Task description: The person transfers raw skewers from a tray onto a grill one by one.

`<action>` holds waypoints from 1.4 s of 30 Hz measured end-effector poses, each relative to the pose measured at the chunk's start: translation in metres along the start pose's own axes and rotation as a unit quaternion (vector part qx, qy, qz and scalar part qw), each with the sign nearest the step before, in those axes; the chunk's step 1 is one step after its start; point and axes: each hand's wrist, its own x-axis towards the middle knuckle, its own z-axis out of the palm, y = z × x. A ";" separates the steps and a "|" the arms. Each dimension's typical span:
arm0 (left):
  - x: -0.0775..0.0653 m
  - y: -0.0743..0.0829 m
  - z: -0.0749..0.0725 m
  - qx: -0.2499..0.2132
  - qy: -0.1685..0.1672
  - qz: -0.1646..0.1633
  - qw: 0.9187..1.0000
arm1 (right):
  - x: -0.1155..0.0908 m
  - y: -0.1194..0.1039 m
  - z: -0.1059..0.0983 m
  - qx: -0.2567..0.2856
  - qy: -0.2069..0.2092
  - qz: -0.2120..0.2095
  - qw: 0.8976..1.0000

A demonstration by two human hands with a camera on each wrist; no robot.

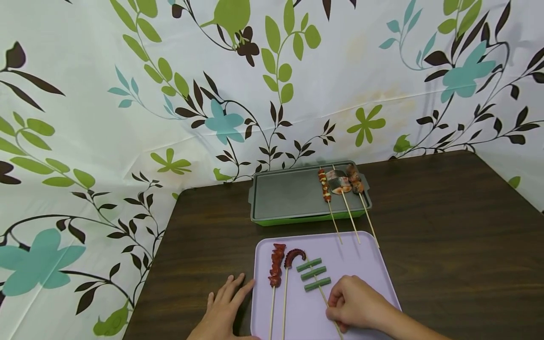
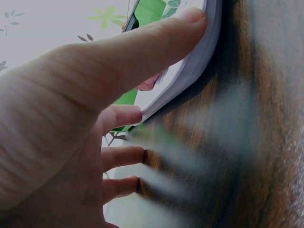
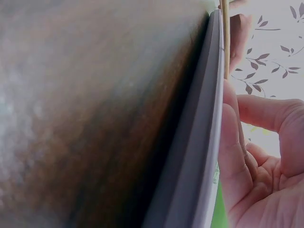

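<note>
On the lilac tray [image 1: 359, 262] lie a skewer of red chunks [image 1: 276, 267], a skewer with a curled dark-red octopus tentacle [image 1: 294, 255] and a skewer with several short green vegetable pieces [image 1: 313, 273]. My right hand [image 1: 354, 302] pinches the lower stick of the green skewer between thumb and fingers; the stick [image 3: 226, 42] also shows in the right wrist view. At the tray's left edge is my left hand [image 1: 223, 307], its fingers spread. In the left wrist view the thumb [image 2: 192, 16] touches the tray's rim, with other fingertips reaching the dark table.
Behind the tray stands a grey-topped green grill [image 1: 284, 196]. Across its right side lie a red-and-yellow skewer [image 1: 325, 185], a fish-slice skewer [image 1: 338, 182] and a browned meat skewer [image 1: 354, 178], sticks overhanging the tray. A patterned cloth [image 1: 238, 156] hangs behind the brown table [image 1: 446, 236].
</note>
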 end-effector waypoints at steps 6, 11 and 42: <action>0.000 -0.002 0.002 0.026 0.018 0.025 0.999 | -0.002 0.001 -0.003 -0.001 0.001 -0.012 1.000; 0.001 -0.002 0.003 0.025 0.006 0.011 1.000 | -0.004 -0.002 -0.007 -0.006 0.005 -0.016 1.000; 0.000 0.000 -0.002 0.011 -0.010 0.001 1.000 | 0.061 -0.057 -0.092 -0.052 0.075 -0.004 0.996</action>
